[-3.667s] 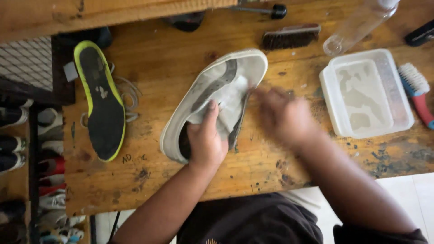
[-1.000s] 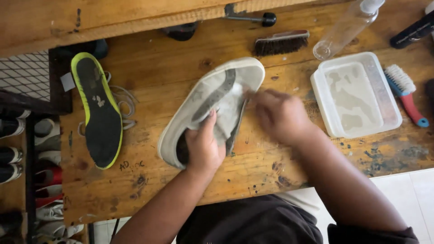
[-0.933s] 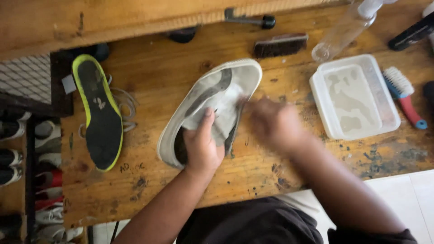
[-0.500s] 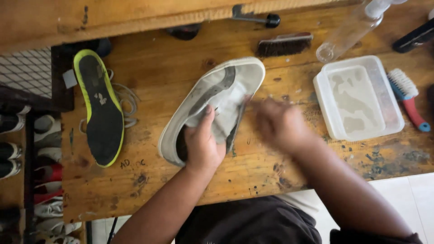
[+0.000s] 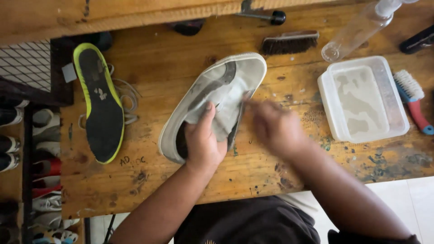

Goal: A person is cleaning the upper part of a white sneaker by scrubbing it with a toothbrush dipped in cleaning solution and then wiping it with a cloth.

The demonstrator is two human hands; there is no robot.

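Observation:
A grey and white sneaker [image 5: 226, 81] lies on its side in the middle of the wooden workbench [image 5: 149, 54]. My left hand [image 5: 204, 144] grips it at the heel opening, thumb on the upper. To the right, my right hand [image 5: 273, 129] is blurred with motion against the shoe's side near the sole edge. Its fingers are curled, and I cannot tell whether it holds anything.
A black insole with a yellow-green rim [image 5: 101, 104] lies to the left over loose laces [image 5: 129, 95]. At the right are a clear tub of cloudy water [image 5: 361, 99], a red-handled brush [image 5: 413, 101], a dark bristle brush [image 5: 289, 43] and a clear bottle [image 5: 357, 29]. Shoes fill a rack [image 5: 27, 149] lower left.
My right hand has kept moving back and forth in short strokes along the sneaker's side. The left hand and the shoe have stayed put.

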